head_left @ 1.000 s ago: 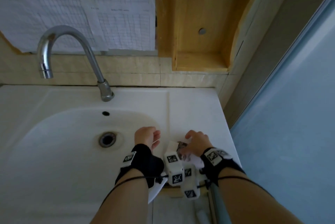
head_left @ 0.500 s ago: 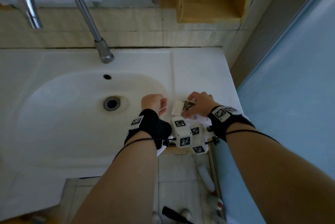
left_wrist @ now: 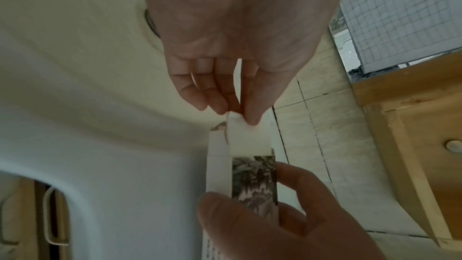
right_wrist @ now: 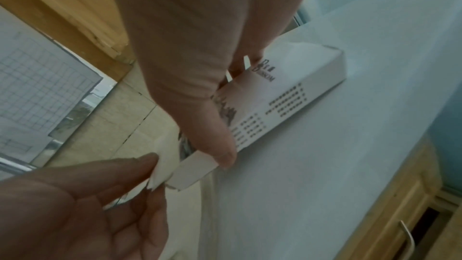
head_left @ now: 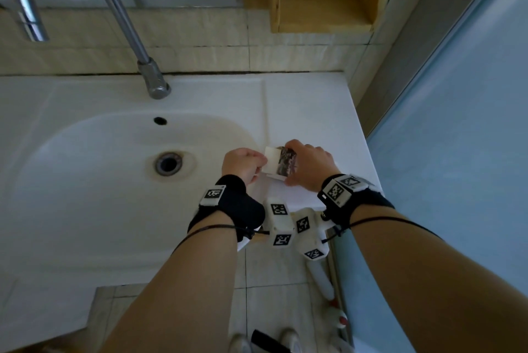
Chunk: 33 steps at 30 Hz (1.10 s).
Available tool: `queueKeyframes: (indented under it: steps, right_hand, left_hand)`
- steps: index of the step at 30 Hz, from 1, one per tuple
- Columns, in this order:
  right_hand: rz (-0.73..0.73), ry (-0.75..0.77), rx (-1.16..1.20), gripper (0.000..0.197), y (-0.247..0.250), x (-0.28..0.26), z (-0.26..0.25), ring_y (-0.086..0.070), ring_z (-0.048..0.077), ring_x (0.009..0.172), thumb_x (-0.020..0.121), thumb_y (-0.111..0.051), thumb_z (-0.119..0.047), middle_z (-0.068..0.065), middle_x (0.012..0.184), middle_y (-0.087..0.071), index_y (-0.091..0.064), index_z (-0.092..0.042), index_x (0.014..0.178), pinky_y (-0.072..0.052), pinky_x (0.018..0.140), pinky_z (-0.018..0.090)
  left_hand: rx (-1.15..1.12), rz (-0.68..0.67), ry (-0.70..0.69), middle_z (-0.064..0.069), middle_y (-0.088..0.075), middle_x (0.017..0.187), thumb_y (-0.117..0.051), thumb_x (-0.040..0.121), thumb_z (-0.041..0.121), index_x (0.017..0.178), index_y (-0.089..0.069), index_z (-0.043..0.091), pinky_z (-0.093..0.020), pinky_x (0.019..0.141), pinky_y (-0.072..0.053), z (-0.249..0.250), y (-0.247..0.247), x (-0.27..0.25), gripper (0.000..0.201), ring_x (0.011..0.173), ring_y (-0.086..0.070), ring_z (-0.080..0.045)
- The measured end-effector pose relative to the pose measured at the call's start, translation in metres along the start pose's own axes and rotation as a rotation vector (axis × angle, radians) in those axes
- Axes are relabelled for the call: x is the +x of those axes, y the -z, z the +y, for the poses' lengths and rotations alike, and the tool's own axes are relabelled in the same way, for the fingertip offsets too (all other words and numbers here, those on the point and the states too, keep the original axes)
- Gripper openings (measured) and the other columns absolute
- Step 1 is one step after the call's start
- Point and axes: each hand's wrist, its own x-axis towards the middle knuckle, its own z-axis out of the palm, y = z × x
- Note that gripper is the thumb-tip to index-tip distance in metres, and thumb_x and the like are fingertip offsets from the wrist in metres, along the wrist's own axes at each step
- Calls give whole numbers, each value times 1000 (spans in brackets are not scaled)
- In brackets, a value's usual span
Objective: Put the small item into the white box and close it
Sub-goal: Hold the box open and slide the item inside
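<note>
The white box (head_left: 276,164) with a dark printed band lies on the white counter right of the basin. My right hand (head_left: 291,163) grips its body from above, thumb on the near side and fingers on the far side. My left hand (head_left: 261,159) pinches the open end flap (left_wrist: 246,135) between thumb and fingers. The left wrist view has the left hand (left_wrist: 237,113) on the flap's tip and the right hand (left_wrist: 253,185) round the printed band. In the right wrist view the box (right_wrist: 300,90) runs away to the right. The small item is not visible.
The basin (head_left: 85,181) with its drain (head_left: 168,163) lies left of the hands, the tap (head_left: 154,84) behind. A wooden shelf (head_left: 320,9) hangs on the tiled wall. A pale blue panel (head_left: 457,152) borders the counter's right edge. Bottles stand on the floor below.
My left hand, a loose fist beside the box before, has reached over and taken the end flap. The right hand keeps its grip. The head view has tilted downward.
</note>
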Motion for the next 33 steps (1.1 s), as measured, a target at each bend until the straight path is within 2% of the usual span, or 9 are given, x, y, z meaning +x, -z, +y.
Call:
queueKeyframes:
  steps: [5, 11, 14, 17, 20, 23, 26, 31, 33]
  right_hand:
    - [72, 36, -18, 72, 2, 0, -2, -51, 30, 112, 70, -69, -33, 8, 120, -59, -36, -26, 133, -35, 101, 43]
    - [142, 72, -8, 70, 5, -1, -7, -50, 29, 113, 71, -68, -34, 7, 121, -58, -36, -26, 133, -34, 99, 43]
    - [173, 90, -4, 69, 10, 0, -12, -50, 28, 112, 71, -67, -33, 6, 121, -58, -37, -25, 133, -34, 99, 42]
    - [203, 118, 19, 69, 13, 2, -19, -50, 29, 113, 71, -67, -32, 7, 120, -59, -38, -24, 134, -34, 98, 42]
    - [256, 151, 69, 69, 13, 2, -25, -51, 32, 111, 70, -68, -30, 9, 117, -60, -41, -20, 133, -36, 97, 43]
    - [264, 143, 97, 70, 15, 0, -25, -50, 32, 113, 71, -68, -30, 10, 120, -58, -39, -19, 133, -36, 98, 43]
    - [266, 148, 116, 71, 15, -4, -26, -50, 31, 113, 72, -68, -31, 10, 122, -57, -38, -18, 135, -38, 97, 43]
    - [298, 199, 145, 67, 10, -6, -30, -52, 32, 108, 71, -70, -28, 11, 117, -59, -42, -16, 132, -44, 92, 45]
    - [311, 231, 150, 62, 8, -9, -30, -53, 34, 105, 71, -69, -25, 12, 112, -61, -46, -14, 128, -46, 89, 46]
  left_hand:
    - [44, 25, -70, -5, -58, 66, -67, 76, 9, 63, -58, 17, -28, 63, -45, 7, 2, 1, 18, 65, -53, -20]
    - [133, 100, -192, 2, -61, 67, -72, 70, 13, 59, -58, 23, -41, 83, -52, 15, 2, 2, 20, 76, -58, -22]
    - [149, 117, -249, 3, -62, 66, -74, 69, 11, 58, -61, 22, -34, 77, -52, 20, 4, 2, 20, 73, -58, -20]
    - [185, 117, -344, 3, -66, 73, -72, 73, 11, 71, -70, 15, -22, 71, -47, 25, 3, -5, 4, 73, -60, -15]
    - [283, 139, -488, -5, -69, 91, -66, 79, 12, 89, -75, 9, -23, 79, -47, 29, 3, -8, 14, 84, -61, -17]
    - [434, 182, -602, -3, -56, 98, -65, 81, 18, 94, -73, 12, -23, 83, -42, 30, 9, -7, 16, 91, -53, -16]
    - [460, 208, -647, -3, -59, 99, -64, 82, 19, 94, -72, 12, -23, 86, -41, 28, 14, -9, 17, 92, -52, -13]
    - [342, 36, -526, -3, -69, 94, -64, 83, 13, 98, -74, 5, -8, 70, -43, 33, 14, -14, 20, 91, -63, -17]
    - [352, -107, -476, -2, -67, 93, -62, 84, 12, 102, -73, 5, -9, 78, -47, 39, 15, -16, 21, 93, -64, -17]
